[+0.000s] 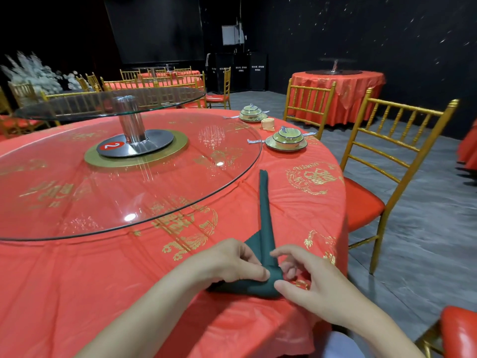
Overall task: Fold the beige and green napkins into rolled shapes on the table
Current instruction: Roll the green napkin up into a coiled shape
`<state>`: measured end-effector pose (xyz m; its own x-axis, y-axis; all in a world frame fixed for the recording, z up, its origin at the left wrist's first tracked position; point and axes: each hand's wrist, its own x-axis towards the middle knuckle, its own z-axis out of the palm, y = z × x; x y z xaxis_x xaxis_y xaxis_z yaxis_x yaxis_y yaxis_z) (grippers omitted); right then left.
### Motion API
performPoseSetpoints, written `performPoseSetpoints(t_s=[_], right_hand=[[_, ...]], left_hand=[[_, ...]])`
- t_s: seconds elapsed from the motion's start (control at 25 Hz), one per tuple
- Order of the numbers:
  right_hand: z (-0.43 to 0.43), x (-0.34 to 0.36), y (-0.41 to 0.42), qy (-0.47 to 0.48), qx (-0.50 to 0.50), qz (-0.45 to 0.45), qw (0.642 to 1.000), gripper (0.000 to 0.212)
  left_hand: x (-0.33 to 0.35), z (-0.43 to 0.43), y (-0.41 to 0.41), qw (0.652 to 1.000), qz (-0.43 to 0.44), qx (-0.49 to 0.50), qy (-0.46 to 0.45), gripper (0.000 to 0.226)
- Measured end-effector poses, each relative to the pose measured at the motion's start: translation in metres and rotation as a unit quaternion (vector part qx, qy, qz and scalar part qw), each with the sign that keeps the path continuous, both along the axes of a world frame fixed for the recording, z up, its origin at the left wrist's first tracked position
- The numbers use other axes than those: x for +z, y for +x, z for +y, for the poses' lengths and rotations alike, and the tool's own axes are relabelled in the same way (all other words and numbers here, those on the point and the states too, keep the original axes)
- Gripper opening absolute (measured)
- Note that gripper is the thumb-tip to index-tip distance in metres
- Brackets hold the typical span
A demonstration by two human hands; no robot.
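Note:
A dark green napkin (265, 215) lies on the red tablecloth (296, 202), folded into a long narrow strip that runs away from me, with its near end bent into a thick fold. My left hand (232, 259) pinches that near fold from the left, thumb on top. My right hand (302, 277) pinches the same fold from the right, thumb against its lower edge. A beige napkin (268, 124), rolled up, stands far off between two place settings.
A large glass turntable (219, 182) covers the table's middle, with a smaller raised glass disc (167, 99) on a metal post. Two green bowl-and-plate settings (286, 139) sit at the far right edge. Gold chairs (387, 161) with red seats stand to the right.

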<state>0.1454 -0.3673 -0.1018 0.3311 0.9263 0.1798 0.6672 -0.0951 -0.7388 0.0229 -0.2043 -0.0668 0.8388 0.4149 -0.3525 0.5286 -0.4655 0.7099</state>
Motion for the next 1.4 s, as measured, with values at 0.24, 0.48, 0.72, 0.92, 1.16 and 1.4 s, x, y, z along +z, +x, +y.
performPoseSetpoints(t_s=[0.24, 0.48, 0.72, 0.92, 1.16, 1.4], right_hand=[[0.012, 0.001, 0.009, -0.016, -0.036, 0.015, 0.999, 0.010], [0.023, 0.000, 0.011, -0.008, -0.060, 0.055, 0.997, 0.014], [0.011, 0.000, 0.011, -0.027, -0.037, -0.003, 0.999, 0.045], [0.023, 0.008, 0.019, -0.029, -0.064, -0.046, 0.996, 0.038], [0.038, 0.023, 0.037, -0.097, -0.052, 0.002, 0.994, 0.027], [0.044, 0.020, 0.047, -0.067, -0.033, 0.062, 0.995, 0.029]], left_hand=[[-0.007, -0.005, -0.005, 0.984, -0.161, 0.027, 0.075, 0.022], [-0.014, -0.013, -0.015, 0.967, -0.163, -0.033, 0.195, 0.032], [-0.007, 0.006, 0.007, 0.983, -0.166, -0.030, 0.072, 0.018], [-0.006, 0.020, 0.021, 0.991, -0.129, -0.032, -0.015, 0.007], [-0.005, 0.006, 0.014, 0.939, -0.144, 0.066, 0.306, 0.033], [-0.010, -0.006, 0.011, 0.930, -0.152, 0.034, 0.332, 0.037]])
